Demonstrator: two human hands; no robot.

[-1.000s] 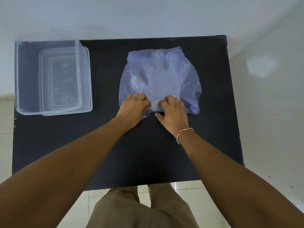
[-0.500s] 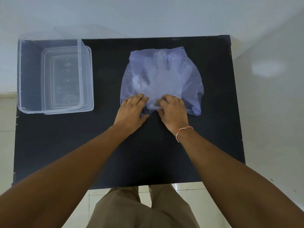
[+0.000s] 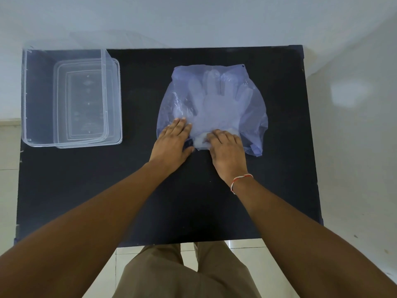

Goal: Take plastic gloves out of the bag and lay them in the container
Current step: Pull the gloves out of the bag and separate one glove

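Black desk [image 3: 86, 190] takes up most of the view; person stands at the near edge.

Clear container [image 3: 28, 93], far left, sits on or in what looks like its lid or a second tub; can't tell which. Nothing in it yet, well apart from the bag.

Translucent bluish bag [image 3: 255, 117], far centre-right, lies flat with its mouth toward the near side. Plastic gloves [image 3: 214, 104] are inside, stacked, with their finger shapes pointing far and cuffs at the mouth.

Left hand [image 3: 171, 145] rests on the bag's near-left edge, fingers [image 3: 180, 125] extended, close together and flat on the film, gripping nothing I can see. Right hand [image 3: 227, 151], thread band on the wrist, is at the mouth just beside it, fingers curled onto the whitish cuff bunch; whether they've actually pinched a glove I can't tell.

Step in hand, my read: opening the mouth and getting hold of a cuff. To do it well:
- left hand pins the bag so it doesn't slide along
- right hand pinches the cuff layers only, not the bag film
- pull toward the near side, low and flat, so the stack stays together
- film is slippery and clingy, so go slowly.
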